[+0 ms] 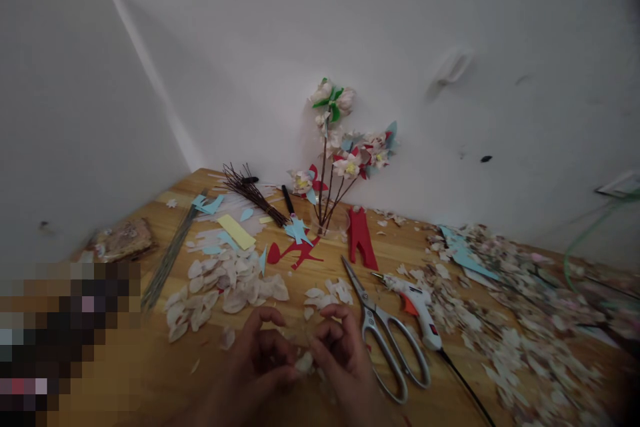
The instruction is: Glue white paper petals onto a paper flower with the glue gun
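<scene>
Left hand [267, 355] and right hand [343, 355], just apart near pale petals [327, 295], fingers bent inward, closure of either grip unclear.

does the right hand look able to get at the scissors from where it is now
Likely yes: the scissors lie just beside the right hand, handles toward the person, with nothing visible on top; the glue gun sits on their other side.

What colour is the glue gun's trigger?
The trigger is orange; it shows in the head view, the only one.
</scene>
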A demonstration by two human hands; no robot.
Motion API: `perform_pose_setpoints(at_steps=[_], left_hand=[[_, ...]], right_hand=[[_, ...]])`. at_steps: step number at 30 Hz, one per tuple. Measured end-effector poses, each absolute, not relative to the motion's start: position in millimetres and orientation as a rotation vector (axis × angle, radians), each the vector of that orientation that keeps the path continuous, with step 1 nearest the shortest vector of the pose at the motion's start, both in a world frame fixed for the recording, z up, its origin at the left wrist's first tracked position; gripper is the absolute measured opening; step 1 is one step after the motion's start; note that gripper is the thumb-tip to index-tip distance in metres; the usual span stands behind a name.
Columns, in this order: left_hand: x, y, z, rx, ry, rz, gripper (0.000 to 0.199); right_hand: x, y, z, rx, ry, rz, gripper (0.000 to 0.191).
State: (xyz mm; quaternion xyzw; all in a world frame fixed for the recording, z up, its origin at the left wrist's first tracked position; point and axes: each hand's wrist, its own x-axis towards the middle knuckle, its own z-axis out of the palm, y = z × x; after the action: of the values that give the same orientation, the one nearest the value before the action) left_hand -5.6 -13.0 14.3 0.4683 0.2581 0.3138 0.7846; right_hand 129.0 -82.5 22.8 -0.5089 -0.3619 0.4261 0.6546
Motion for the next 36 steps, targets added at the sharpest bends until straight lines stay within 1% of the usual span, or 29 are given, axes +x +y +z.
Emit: perform_pose_setpoints(at_steps=[5, 12, 17, 21, 24, 26, 30, 33, 35, 36], left_hand=[[-7.6, -11.0, 8.1, 0.972, 0.499, 0.625, 0.043], [-8.6, -10.2, 2.1, 1.024, 0.432, 0.660, 0.031], [-5.4, -10.1, 5.5, 1.053, 0.452, 0.745, 0.041], [-0.3, -8.6, 3.7, 0.958, 0.542, 0.710, 0.041], [0.9, -6.8, 0.7, 0.921, 0.601, 0.683, 0.045], [0.0, -5.8, -0.8, 0.895, 0.609, 0.672, 0.049], [-3.8, -3.8, 1.1, 0.891, 0.595, 0.671, 0.050], [-7.3, -2.2, 7.3, 0.936, 0.593, 0.689, 0.046], [-9.5, -1.5, 11.9, 0.989, 0.617, 0.746, 0.039], [-10.4, -1.2, 13.8, 1.013, 0.634, 0.778, 0.036]], right_hand=[[128.8, -80.9, 22.9, -1.116, -0.781, 1.014, 0.033], [126.8, -80.1, 27.4, -1.137, -0.730, 0.992, 0.035], [123.9, -77.0, 25.1, -1.123, -0.681, 0.960, 0.034], [120.2, -76.1, 22.5, -1.117, -0.672, 0.976, 0.032], [119.1, -77.3, 22.7, -1.128, -0.672, 0.995, 0.032], [119.2, -78.1, 22.3, -1.138, -0.700, 1.009, 0.032], [120.8, -78.5, 20.4, -1.154, -0.756, 1.010, 0.030], [132.8, -78.7, 25.4, -1.205, -0.754, 0.917, 0.026], [154.4, -82.4, 34.4, -1.323, -0.766, 0.796, 0.027], [170.3, -86.7, 39.9, -1.385, -0.767, 0.673, 0.029]])
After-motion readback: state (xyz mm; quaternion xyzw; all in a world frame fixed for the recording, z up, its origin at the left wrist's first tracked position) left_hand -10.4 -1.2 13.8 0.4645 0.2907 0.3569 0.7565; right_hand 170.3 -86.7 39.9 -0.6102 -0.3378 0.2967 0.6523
